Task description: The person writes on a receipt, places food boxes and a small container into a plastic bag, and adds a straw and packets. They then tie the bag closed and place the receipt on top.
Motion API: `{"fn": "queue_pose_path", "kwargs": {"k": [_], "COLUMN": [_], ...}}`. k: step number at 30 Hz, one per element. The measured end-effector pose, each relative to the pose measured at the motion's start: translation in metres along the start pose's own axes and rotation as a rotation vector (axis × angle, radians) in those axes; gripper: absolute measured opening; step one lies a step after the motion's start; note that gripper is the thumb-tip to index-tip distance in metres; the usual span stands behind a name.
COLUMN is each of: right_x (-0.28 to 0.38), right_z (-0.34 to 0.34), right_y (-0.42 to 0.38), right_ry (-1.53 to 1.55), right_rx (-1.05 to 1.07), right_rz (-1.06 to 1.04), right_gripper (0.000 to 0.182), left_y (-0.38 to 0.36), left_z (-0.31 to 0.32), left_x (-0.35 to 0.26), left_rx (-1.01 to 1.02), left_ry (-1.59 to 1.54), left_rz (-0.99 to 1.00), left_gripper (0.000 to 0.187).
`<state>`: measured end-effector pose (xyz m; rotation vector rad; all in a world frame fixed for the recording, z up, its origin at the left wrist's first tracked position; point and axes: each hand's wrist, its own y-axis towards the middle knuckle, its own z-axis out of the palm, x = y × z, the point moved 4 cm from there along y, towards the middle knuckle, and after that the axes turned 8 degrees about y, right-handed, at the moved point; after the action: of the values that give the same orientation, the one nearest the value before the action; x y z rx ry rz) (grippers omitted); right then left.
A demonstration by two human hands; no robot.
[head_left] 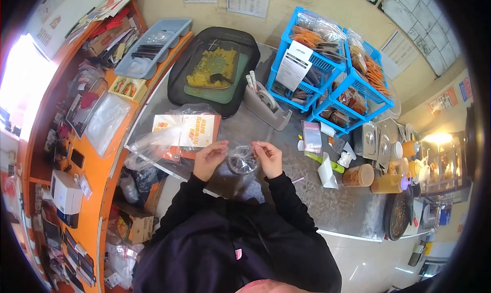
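A small round container wrapped in clear plastic point(242, 160) is between my two hands at the near edge of the metal table. My left hand point(210, 159) has its fingertips pinched together at the container's left side. On the right side, my right hand point(268, 158) pinches the clear plastic near the rim. What is inside the container is hard to make out. Just beyond my left hand lie printed orange and white boxes point(197, 130) in a clear bag.
A black tray point(176, 83) holds a glass dish with yellow food. A grey tape dispenser point(266, 106) stands beside it. Blue baskets point(319, 63) of packets are at the back right. Jars and yellow bottles point(384, 184) stand at the right. An orange counter point(97, 185) runs along the left.
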<state>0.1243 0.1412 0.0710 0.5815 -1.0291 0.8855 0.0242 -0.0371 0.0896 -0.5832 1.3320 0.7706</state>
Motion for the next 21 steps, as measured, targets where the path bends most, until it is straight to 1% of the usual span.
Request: {"fn": "queue_pose_path", "kwargs": {"k": [2,5,6,8,10,13,14,16,17,19,20,21], "right_x": [0.002,0.007,0.008,0.010,0.011,0.016,0.013,0.010,0.010,0.009,0.008,0.005], "right_z": [0.003,0.007,0.007,0.010,0.012,0.020,0.020,0.019,0.020,0.024,0.026,0.028], "right_y": [-0.001,-0.001,0.000,0.002,0.004,0.007,0.009,0.016,0.015,0.012,0.012,0.009], "right_ry": [-0.077,-0.180,-0.205,-0.232,-0.236,-0.293,-0.208,-0.036,0.099,0.376,0.448,0.268], "right_rx": [-0.001,-0.024,-0.027,-0.027,-0.021,0.069,0.105,0.182,0.175,0.179,0.219,0.230], "right_rz": [-0.028,-0.082,-0.097,-0.115,-0.119,-0.144,-0.100,-0.012,0.063,0.227,0.258,0.209], "right_gripper": [0.011,0.008,0.008,0.010,0.013,0.016,0.013,0.011,0.011,0.014,0.022,0.022], "left_y": [-0.001,0.001,0.001,0.004,0.009,0.017,0.019,0.022,0.023,0.021,0.019,0.016], "left_z": [-0.002,-0.005,-0.004,0.007,0.011,0.009,0.008,0.005,0.004,0.007,0.008,0.013], "left_x": [0.005,0.011,0.008,-0.016,-0.014,-0.001,0.004,0.008,0.008,-0.003,-0.010,-0.017], "left_rx": [0.057,0.080,0.053,0.000,0.060,0.156,0.189,0.131,0.097,0.101,0.086,0.037], "left_ry": [0.081,0.128,0.142,0.171,0.166,0.225,0.256,0.253,0.254,0.384,0.457,0.433], "left_rz": [0.009,-0.064,-0.017,0.077,0.072,0.045,0.033,-0.024,-0.053,0.030,0.070,0.168], "left_gripper": [0.023,0.026,0.026,0.026,0.027,0.029,0.029,0.028,0.027,0.019,0.016,0.015]}}
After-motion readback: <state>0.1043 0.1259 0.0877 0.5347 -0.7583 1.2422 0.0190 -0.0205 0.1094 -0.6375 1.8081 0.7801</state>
